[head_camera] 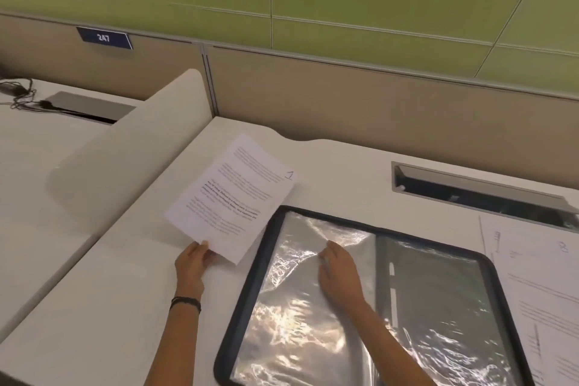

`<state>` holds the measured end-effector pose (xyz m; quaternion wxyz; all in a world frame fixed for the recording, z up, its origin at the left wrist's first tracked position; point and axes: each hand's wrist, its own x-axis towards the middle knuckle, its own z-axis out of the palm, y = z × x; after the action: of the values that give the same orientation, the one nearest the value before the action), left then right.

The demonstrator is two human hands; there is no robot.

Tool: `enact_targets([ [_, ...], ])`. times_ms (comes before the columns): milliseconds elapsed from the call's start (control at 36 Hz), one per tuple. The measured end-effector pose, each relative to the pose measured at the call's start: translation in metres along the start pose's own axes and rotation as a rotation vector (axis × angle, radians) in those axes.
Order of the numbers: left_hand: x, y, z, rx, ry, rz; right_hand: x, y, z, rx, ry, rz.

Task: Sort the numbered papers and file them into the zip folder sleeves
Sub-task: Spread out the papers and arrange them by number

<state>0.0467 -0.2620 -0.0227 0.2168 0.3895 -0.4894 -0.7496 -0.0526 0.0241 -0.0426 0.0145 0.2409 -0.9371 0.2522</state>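
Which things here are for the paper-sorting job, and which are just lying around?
For the job: paper marked 1, pinched by the left hand; open zip folder; clear sleeve under the right hand; more papers at the right.
Just lying about: sign 247; black cables; desk slot.

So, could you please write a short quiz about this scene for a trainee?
1. True or false: the left hand holds the paper marked 1 by its near corner.
2. What does the right hand touch? A) the clear sleeve in the open zip folder; B) a pen; C) a keyboard.
3. Fill in: the other papers lie to the ___ of the zip folder.
Key: 1 true; 2 A; 3 right.
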Motion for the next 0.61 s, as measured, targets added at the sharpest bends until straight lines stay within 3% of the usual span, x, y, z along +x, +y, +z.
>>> enact_targets([
  [167, 0.03, 0.005, 0.001, -0.042, 0.11, -0.01, -0.006, 0.002, 0.013, -0.111, 0.098, -0.002],
  [611, 0.127, 0.027, 0.026, -0.007, 0.187, 0.078, -0.01, 0.011, 0.025, -0.067, 0.107, 0.025],
])
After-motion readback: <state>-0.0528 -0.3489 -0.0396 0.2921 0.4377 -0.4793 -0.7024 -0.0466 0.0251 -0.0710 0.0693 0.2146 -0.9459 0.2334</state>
